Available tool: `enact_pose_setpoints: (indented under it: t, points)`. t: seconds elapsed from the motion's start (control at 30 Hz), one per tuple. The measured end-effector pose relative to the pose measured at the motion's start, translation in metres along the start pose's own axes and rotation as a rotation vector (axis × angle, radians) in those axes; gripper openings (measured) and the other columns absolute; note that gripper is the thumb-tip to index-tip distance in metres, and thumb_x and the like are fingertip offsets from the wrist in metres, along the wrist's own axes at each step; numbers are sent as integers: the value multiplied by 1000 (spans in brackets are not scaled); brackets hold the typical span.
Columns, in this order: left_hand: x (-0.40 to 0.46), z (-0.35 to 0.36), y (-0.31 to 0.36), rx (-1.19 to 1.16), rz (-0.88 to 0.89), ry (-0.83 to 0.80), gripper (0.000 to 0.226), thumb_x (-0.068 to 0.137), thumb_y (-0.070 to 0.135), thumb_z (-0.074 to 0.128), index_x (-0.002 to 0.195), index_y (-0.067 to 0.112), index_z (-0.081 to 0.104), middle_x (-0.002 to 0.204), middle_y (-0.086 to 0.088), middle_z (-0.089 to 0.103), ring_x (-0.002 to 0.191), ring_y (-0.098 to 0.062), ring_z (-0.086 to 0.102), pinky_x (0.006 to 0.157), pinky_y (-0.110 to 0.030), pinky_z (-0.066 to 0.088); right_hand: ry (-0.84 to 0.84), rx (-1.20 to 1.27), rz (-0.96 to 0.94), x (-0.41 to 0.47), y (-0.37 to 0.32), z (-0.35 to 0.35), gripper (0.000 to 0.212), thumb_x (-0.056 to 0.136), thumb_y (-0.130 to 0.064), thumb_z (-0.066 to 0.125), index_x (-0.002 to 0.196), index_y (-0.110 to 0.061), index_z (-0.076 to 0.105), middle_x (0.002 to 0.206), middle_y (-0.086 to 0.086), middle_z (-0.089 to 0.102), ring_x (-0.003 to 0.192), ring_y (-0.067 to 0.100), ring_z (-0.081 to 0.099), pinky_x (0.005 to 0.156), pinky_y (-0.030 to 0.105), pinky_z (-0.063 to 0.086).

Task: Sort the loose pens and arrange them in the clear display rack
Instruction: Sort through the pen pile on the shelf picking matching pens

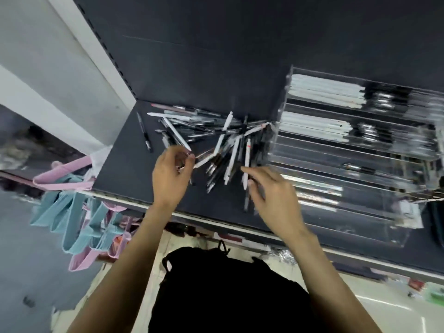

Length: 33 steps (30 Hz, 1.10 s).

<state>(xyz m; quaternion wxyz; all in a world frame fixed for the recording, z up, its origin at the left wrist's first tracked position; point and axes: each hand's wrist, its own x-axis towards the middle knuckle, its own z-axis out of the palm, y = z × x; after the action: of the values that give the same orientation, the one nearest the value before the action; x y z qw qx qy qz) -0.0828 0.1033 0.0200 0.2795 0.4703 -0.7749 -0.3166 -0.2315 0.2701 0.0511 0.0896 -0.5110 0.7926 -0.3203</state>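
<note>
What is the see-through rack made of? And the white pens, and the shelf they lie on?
The rack looks like clear, glossy plastic, perhaps acrylic: you see through its walls and they glint. The white pens seem smooth plastic, with an even colour. The shelf looks dark and matt, maybe painted metal or board; I cannot tell which.

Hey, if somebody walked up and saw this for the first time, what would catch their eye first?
Probably the tangled heap of loose pens, black and white, on the dark shelf in the middle. Both hands are at its near edge: the left hand pinches something thin, the right hand holds a pen. To the right stands the clear display rack, its upper tiers already filled with neat rows.
</note>
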Motion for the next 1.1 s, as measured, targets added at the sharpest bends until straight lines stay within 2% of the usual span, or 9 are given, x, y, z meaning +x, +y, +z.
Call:
enact_pose_setpoints:
  t: [0.07, 0.13, 0.27, 0.37, 0.53, 0.7, 0.9, 1.03, 1.1]
  points:
    - [25, -12, -38, 65, -230, -87, 35, 90, 43, 59, 108, 13, 57, 104, -4, 62, 97, -24, 60, 83, -38, 46, -96, -24, 106, 14, -11, 40, 32, 93, -13, 54, 123, -19, 62, 119, 4, 59, 103, 23, 58, 85, 40, 52]
    - [45, -14, -60, 149, -328, -178, 52, 87, 53, 58, 112, 9, 53, 114, -9, 57, 107, -30, 55, 88, -40, 43, -172, -179, 222, 27, -15, 67, 37, 95, -20, 51, 132, -20, 54, 135, 8, 48, 122, 29, 44, 100, 44, 43]
    - [66, -1, -63, 211, -310, -293, 82, 81, 62, 59, 135, 4, 38, 133, -14, 43, 127, -33, 41, 97, -46, 42, -224, -435, 454, 48, -17, 94, 50, 97, -31, 46, 142, -13, 36, 147, 23, 28, 131, 43, 31, 108, 49, 29]
    - [68, 4, -60, 256, -258, -306, 93, 80, 59, 63, 145, 5, 23, 140, -14, 35, 134, -30, 33, 95, -44, 43, -231, -446, 659, 60, -21, 101, 54, 97, -36, 45, 141, -11, 30, 145, 26, 27, 128, 44, 34, 102, 48, 35]
    - [69, -4, -76, 154, -236, -338, 78, 80, 35, 74, 139, 6, 33, 133, -14, 44, 119, -30, 50, 93, -38, 44, -118, -401, 762, 78, -28, 103, 50, 92, -28, 58, 129, -3, 36, 127, 24, 40, 114, 40, 47, 88, 42, 45]
    - [70, -24, -90, 31, -318, -374, 56, 78, 26, 78, 124, 8, 52, 100, -6, 70, 96, -21, 65, 83, -29, 48, -25, -233, 826, 87, -31, 104, 52, 85, -14, 68, 124, 0, 36, 122, 27, 51, 107, 44, 56, 88, 43, 44]
    - [71, -30, -95, 16, -382, -402, 38, 76, 21, 79, 109, 7, 66, 100, -4, 71, 95, -17, 66, 82, -20, 48, -12, -131, 862, 83, -19, 96, 52, 87, -14, 67, 126, 3, 38, 114, 28, 60, 107, 43, 58, 88, 43, 47]
    - [70, -33, -105, -129, -475, -423, 34, 77, 18, 78, 107, 6, 67, 89, 2, 68, 87, -16, 69, 89, -35, 55, 91, -66, 772, 79, -18, 89, 43, 90, -10, 61, 128, 2, 43, 103, 22, 65, 93, 36, 65, 79, 32, 48]
    - [66, -39, -104, -318, -495, -432, 20, 83, 15, 72, 98, 3, 67, 76, 5, 62, 81, -10, 68, 86, -33, 56, 145, 38, 694, 78, -24, 83, 38, 92, -12, 60, 126, -2, 47, 94, 12, 67, 77, 28, 68, 69, 23, 49]
